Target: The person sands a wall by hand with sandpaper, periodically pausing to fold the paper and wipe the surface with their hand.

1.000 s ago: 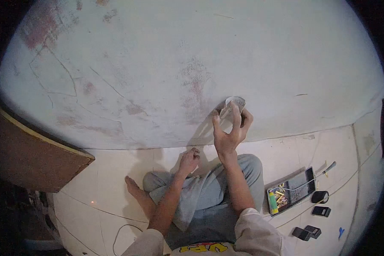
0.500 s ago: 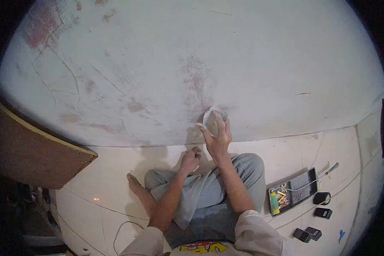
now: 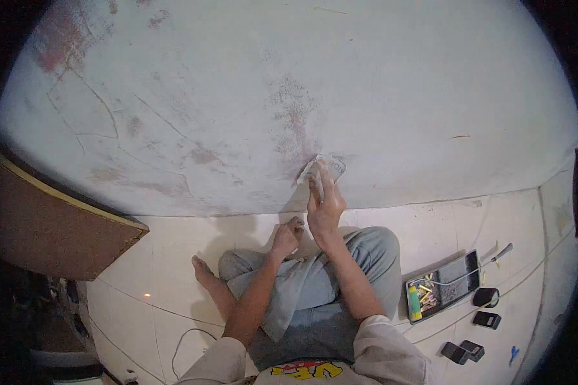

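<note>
Grey paper [image 3: 335, 168] with a ragged whitish edge lies against the pale wall [image 3: 398, 96], just above the centre of view, towards 1 o'clock. Dark print, too small to read surely, shows on its 2 o'clock side. It looks light and thin, likely to bend or crease rather than slip, and its frayed edge could tear; the best hold would be flat fingers across its back, clear of that edge. The right hand [image 3: 326, 212] has just such a grip, fingers close together over the paper and pointing to 12 o'clock. A reddish scuff [image 3: 292, 115] rises from the paper towards 11 o'clock. The left hand [image 3: 286, 239], at 7 o'clock from the right, is loosely curled; whether it holds anything, I cannot tell.
</note>
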`<state>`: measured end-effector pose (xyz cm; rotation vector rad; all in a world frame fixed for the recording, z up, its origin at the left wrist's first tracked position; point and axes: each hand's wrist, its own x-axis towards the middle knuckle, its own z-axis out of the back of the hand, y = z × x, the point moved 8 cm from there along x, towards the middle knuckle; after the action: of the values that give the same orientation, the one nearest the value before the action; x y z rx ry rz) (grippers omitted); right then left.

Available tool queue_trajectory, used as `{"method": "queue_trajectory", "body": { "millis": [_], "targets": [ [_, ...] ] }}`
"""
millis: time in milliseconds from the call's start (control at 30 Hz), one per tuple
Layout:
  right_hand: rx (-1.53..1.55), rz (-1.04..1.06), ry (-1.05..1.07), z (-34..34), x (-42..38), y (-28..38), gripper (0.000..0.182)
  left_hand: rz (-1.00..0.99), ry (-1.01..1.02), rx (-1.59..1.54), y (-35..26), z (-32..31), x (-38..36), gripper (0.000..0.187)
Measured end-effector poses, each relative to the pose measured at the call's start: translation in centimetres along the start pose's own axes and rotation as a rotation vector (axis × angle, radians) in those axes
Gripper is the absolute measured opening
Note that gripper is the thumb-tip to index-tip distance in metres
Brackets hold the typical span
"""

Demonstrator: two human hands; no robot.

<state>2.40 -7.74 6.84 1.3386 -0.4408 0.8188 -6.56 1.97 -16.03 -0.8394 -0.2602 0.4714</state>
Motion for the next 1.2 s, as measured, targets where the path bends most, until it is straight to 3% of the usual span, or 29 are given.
{"method": "queue_trajectory", "body": {
  "millis": [100, 167, 333, 500, 733, 933, 1000, 1033, 1200],
  "targets": [
    [0.004, 0.022, -0.008, 0.0, -0.2, -0.2, 0.046, -0.018, -0.016, -0.001, -1.2, 0.7, -0.1, 0.024],
    [-0.031, -0.009, 0.025, -0.2, 0.1, -0.9, 0.045, 0.170, 0.084, 0.112, -1.9, 1.2, -0.1, 0.025],
    [-0.038, 0.210, -0.108, 1.3, 3.3, 1.9, 0.042, 0.208, 0.094, 0.044, 0.7, 0.0, -0.3, 0.027],
    [-0.088, 0.267, -0.125, 2.3, 5.4, 3.9, 0.047, 0.241, 0.082, -0.009, 0.4, 0.5, -0.3, 0.027],
    [-0.045, 0.177, -0.099, 1.3, 0.7, -0.6, 0.042, 0.093, -0.044, -0.033, -0.8, 1.8, -0.4, 0.022],
    [-0.133, 0.242, -0.112, 2.9, 4.2, 2.2, 0.040, 0.070, -0.098, -0.004, 1.2, 0.6, -0.6, 0.021],
    [-0.102, 0.259, -0.052, 3.2, 6.4, 4.1, 0.053, 0.051, -0.125, -0.038, 0.8, 1.2, -0.4, 0.020],
    [-0.082, 0.190, -0.026, 3.0, 6.3, 3.6, 0.051, 0.076, -0.090, -0.029, 0.3, 1.5, -0.5, 0.020],
    [-0.091, 0.220, -0.109, 2.5, 2.3, 0.1, 0.040, 0.108, -0.060, -0.016, -0.6, 1.9, -0.5, 0.021]
  ]
}}
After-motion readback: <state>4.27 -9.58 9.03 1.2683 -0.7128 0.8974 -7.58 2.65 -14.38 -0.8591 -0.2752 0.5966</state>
